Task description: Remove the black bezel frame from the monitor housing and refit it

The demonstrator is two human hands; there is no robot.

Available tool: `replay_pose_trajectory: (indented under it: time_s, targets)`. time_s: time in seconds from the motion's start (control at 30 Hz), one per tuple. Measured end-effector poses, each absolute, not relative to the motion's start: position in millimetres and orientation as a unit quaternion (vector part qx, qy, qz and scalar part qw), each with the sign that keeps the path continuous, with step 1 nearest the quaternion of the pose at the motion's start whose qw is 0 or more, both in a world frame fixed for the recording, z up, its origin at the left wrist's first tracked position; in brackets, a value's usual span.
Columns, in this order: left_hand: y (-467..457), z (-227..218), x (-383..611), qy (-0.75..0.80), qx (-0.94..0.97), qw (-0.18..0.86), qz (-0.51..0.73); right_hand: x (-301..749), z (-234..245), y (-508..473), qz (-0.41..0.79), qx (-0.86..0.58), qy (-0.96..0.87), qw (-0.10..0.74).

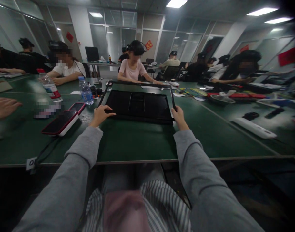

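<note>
Holding a black frame [172, 96] above its panel [139, 106], mid-bench [137, 141].
Its near corners sit clamped in closed fingers, left hand [101, 115] and right hand [179, 117] equally near; long axis crosswise.

Water bottle [86, 91], phone [60, 123], power strip [255, 128] on table [137, 143].

Lower centre: bare green worktop [137, 141] — open passage.
Left: phones [61, 122] and bottle [86, 91] block.
Centre: black panel [140, 106] fills it.
Right: white strip [255, 128] — obstacle.

Left hand [101, 115] and right hand [179, 118] grip thin black frame [140, 83] raised over black panel [140, 106] on green bench [137, 141]; phones [61, 122] lie left.
</note>
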State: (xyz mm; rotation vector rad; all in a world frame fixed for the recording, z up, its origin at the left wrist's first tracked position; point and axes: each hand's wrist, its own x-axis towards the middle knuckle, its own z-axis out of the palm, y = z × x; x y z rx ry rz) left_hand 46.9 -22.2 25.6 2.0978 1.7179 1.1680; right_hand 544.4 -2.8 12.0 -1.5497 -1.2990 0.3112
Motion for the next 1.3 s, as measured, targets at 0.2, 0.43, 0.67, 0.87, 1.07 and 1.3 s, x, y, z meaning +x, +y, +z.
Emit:
replay_pose_trajectory:
  time_s: [0.2,0.43,0.67,0.87,1.07,1.3]
  targets:
    - [-13,7,44,0.564,0.738,0.121,0.350,540,-6,2,-0.009,-0.739,-0.555,0.382]
    - [-13,1,42,0.572,0.744,0.064,0.340,540,-19,5,-0.007,-0.742,-0.570,0.354]
    - [10,-13,33,0.633,0.611,0.162,0.448,537,-24,5,0.001,-0.742,-0.541,0.395]
    - [12,-13,22,0.673,0.575,0.146,0.442,544,-27,9,0.014,-0.728,-0.543,0.419]
    - [2,-11,13,0.730,0.575,0.055,0.365,548,-26,15,0.052,-0.701,-0.566,0.432]
    - [0,-12,18,0.747,0.581,0.045,0.319,546,-27,12,0.046,-0.699,-0.565,0.435]
